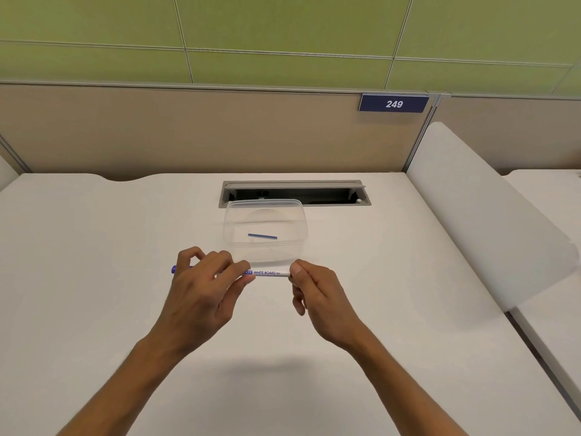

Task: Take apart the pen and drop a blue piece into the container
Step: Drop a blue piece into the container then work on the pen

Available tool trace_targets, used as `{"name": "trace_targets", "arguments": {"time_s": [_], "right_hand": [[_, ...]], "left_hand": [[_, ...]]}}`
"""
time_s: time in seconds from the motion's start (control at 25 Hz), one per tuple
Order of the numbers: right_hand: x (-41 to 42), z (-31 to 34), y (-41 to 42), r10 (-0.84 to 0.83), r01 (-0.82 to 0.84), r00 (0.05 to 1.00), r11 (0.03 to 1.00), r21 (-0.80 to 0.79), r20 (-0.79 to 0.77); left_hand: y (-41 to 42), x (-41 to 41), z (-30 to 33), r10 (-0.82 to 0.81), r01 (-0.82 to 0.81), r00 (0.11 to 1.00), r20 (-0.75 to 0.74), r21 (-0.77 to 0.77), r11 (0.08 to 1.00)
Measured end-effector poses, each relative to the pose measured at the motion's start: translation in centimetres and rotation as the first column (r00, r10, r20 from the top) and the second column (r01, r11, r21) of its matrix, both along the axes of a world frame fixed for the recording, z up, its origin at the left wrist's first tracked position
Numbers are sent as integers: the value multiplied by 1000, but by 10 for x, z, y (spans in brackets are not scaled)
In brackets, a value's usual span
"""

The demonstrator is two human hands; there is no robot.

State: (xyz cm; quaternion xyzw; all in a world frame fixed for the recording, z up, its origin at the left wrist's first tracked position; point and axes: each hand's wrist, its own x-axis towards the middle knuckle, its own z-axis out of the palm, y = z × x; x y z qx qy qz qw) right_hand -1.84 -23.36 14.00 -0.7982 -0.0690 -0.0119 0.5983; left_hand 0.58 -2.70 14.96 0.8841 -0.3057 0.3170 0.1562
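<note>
A white whiteboard pen (pixel 267 273) with blue lettering lies level between both hands, just above the desk. My left hand (pixel 201 287) wraps its left part, and a blue end (pixel 173 269) pokes out beyond the fingers. My right hand (pixel 314 289) pinches the pen's right end between thumb and fingers. Right behind the pen stands a clear plastic container (pixel 231 215). A thin blue stick (pixel 262 236) lies inside it on the bottom.
The white desk (pixel 94 278) carries the container. An open grey cable slot (pixel 330 193) sits in the desk behind the container. A beige partition with a blue sign "249" (pixel 394 103) closes the back. A white side panel (pixel 478 215) bounds the right.
</note>
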Motion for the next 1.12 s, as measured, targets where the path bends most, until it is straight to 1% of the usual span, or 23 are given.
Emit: {"name": "trace_targets", "arguments": {"time_s": [0.04,0.08,0.12,0.2,0.28,0.32,0.4,0.48,0.56,0.72,0.76,0.84,0.88,0.92,0.96,1.0,1.12], "right_hand": [[1,0,0,9,-6,999,999,49,-52],[2,0,-1,7,-4,998,999,48,-67],[2,-2,-1,-11,12,999,1000,11,-45],[-1,-3,-1,-68,81,994,984,-158,83],[-3,-3,-2,-88,172,964,925,-338,250],[-3,-4,-3,-80,215,939,895,-392,333],[-2,-3,-5,-55,294,877,848,-442,478],[0,-3,-7,-38,328,840,831,-450,542],[0,-3,-7,-46,306,852,852,-424,522],[1,-2,-4,-65,143,952,958,-247,300],[1,-1,-4,-60,104,972,977,-184,227],[3,2,-7,-21,21,1000,1000,1,21],[5,4,-9,27,-18,996,995,103,-82],[5,5,-10,65,-40,986,985,167,-151],[5,5,-11,73,-42,983,983,177,-170],[4,3,-10,43,-24,989,991,135,-142],[-1,-1,-7,-84,92,994,990,-110,73]], "left_hand": [[0,0,0,7,-7,1000,19,20,1000],[0,0,-1,13,-13,1000,21,28,1000],[0,-1,-1,17,-17,1000,6,26,1000],[-1,-1,-2,17,-17,998,-55,1,1000],[-1,0,-1,4,-8,994,-112,-37,999],[-1,0,-1,-5,-3,991,-134,-56,998],[-2,0,0,-22,8,987,-159,-88,996],[-2,0,0,-25,11,989,-149,-95,995],[-3,-1,-1,-19,7,992,-128,-87,996],[-5,-1,-1,-5,-4,994,-112,-76,997],[-5,-1,-1,2,-7,996,-85,-59,998],[-5,0,0,15,-15,1000,-1,0,1000],[-5,0,-1,19,-20,999,35,28,999],[-4,0,-1,21,-23,998,55,49,999],[-4,0,-1,20,-24,998,63,62,998],[-4,1,-1,21,-25,998,64,69,997],[-6,1,-1,27,-29,999,37,60,998]]}}
